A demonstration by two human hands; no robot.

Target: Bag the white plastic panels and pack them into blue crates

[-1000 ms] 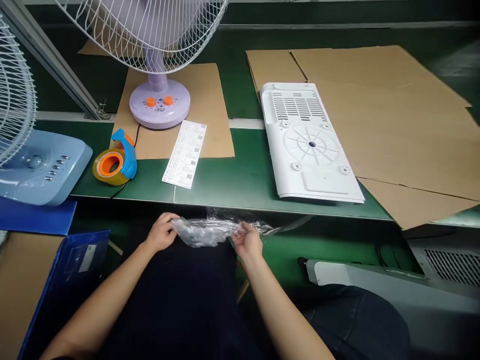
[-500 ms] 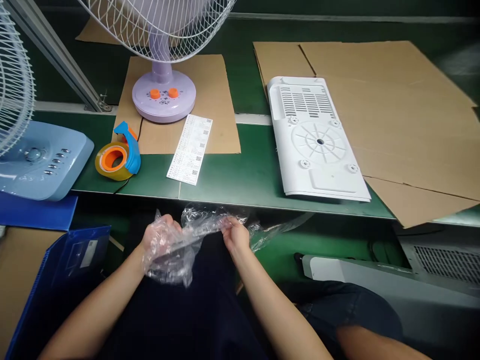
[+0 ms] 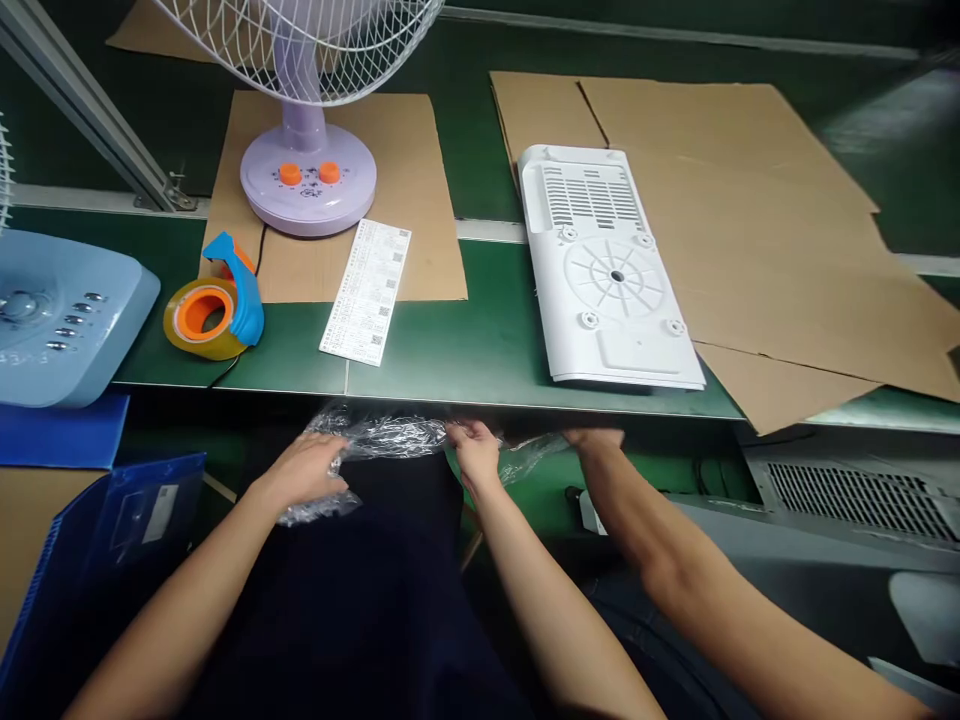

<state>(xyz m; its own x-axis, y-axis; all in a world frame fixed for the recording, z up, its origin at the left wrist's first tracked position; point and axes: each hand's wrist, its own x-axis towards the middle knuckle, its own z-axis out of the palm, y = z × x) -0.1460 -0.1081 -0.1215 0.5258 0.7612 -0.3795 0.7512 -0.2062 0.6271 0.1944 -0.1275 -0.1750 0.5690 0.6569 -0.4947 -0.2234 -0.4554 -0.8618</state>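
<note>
Slipped from over the left hand [image 3: 307, 468] to behind and beneath it since half a second ago, the shiny, crinkled clear plastic bag [image 3: 397, 436] lies around seven o'clock, below the green desk [image 3: 450, 345], while another person's arm [image 3: 675, 560] has entered from four o'clock. At ten o'clock a white paper sheet [image 3: 367, 290] bears print and square codes too small to read; at two o'clock a smooth white panel [image 3: 615, 270] shows slotted vents and a spoked circle. Palm down at eight o'clock, the left hand keeps thumb and fingers parted; at six, the right hand [image 3: 478, 455] reaches forward, fingers curled around a pinch of plastic.
</note>
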